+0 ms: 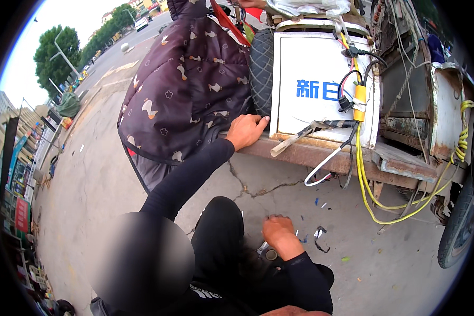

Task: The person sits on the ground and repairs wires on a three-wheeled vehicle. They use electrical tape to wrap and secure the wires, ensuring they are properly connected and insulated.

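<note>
My left arm, in a black sleeve, stretches forward, and my left hand (246,131) is closed over the rusty metal ledge (263,148) of a worn cart. It lies between a dark tyre (262,71) and a quilted scooter cover (189,89) with a bird pattern. My right hand (280,237) is low beside my knee (218,224), its fingers curled; whatever they hold is hidden. Close under its wrist is a small round object (271,255). A white panel (300,58) with blue lettering stands above the ledge, with taped wires and black plugs (355,51) over it.
Yellow cable (363,184) loops down from the cart, and a white cable (321,166) hangs under the ledge. A taped stick (292,142) juts out. Wire scraps (320,239) lie on cracked pavement. At right is a wheel (458,226). Another person's hand (245,3) shows at the top edge.
</note>
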Demonstrator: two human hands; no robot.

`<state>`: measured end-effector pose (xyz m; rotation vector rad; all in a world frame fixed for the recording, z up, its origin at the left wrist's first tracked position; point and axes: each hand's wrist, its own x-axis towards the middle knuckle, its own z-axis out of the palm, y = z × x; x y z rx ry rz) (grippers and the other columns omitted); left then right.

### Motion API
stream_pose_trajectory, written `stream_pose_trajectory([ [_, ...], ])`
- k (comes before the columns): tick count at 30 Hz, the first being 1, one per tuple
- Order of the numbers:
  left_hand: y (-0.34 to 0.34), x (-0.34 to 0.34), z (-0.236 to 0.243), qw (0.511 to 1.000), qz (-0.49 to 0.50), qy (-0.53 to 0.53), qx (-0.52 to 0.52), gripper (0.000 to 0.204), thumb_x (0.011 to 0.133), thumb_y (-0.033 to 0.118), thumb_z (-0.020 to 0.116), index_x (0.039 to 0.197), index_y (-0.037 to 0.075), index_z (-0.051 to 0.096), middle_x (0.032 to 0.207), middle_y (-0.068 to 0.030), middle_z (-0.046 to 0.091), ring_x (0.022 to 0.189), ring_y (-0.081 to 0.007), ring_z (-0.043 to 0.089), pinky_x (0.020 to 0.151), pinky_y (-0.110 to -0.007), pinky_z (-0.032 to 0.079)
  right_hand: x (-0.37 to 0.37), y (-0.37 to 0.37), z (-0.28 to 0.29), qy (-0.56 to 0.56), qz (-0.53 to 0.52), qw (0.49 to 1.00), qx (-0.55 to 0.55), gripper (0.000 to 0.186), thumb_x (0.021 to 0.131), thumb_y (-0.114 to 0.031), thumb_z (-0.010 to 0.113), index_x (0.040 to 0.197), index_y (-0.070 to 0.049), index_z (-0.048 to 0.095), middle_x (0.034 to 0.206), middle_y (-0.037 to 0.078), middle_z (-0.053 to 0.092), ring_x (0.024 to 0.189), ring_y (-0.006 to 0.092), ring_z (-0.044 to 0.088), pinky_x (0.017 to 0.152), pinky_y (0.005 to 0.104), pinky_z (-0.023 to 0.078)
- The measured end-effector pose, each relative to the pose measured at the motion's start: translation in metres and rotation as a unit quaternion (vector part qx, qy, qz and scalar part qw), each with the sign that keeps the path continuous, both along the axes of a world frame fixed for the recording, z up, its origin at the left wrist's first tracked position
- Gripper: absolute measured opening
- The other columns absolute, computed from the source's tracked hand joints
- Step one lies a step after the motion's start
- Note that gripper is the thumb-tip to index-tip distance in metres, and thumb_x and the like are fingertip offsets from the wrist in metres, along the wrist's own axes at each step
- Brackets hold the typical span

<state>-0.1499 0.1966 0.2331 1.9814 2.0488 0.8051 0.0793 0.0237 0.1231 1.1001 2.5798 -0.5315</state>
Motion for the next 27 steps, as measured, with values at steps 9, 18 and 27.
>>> stream_pose_trajectory([
  [9,-0.017,-0.019,0.014,1.000,-0.005,0.023,-0.015,0.056,0.101,0.045,0.049,0.093,-0.005,0.073,0.085,-0.0292,0.069,0.088,-0.0470,0.066,0.085,-0.051,0.050,-0.015,-0.024,0.008,-0.004,0.009,1.000,0.000,0.034,0.093,-0.032,0.065,0.117,-0.008,0.068,0.116,0.013,0.070,0.111,0.0309,0.067,0.091,0.0461,0.053],
  [18,-0.025,-0.024,0.009,1.000,0.021,0.020,0.003,0.050,0.100,0.043,0.050,0.094,0.000,0.076,0.089,-0.0270,0.071,0.093,-0.0458,0.067,0.088,-0.052,0.051,-0.019,-0.015,0.003,-0.015,-0.024,0.999,-0.043,0.034,0.095,-0.032,0.063,0.117,-0.007,0.068,0.123,0.014,0.069,0.117,0.0335,0.064,0.097,0.0455,0.052],
  [27,-0.009,-0.035,-0.122,0.998,0.017,0.041,0.040,0.057,0.099,0.054,0.047,0.102,0.005,0.076,0.097,-0.0265,0.072,0.100,-0.0470,0.066,0.091,-0.050,0.050,0.080,0.073,-0.121,0.211,-0.321,0.905,-0.181,0.039,0.095,-0.036,0.065,0.110,-0.001,0.073,0.108,0.020,0.072,0.101,0.0316,0.068,0.090,0.0416,0.052],
])
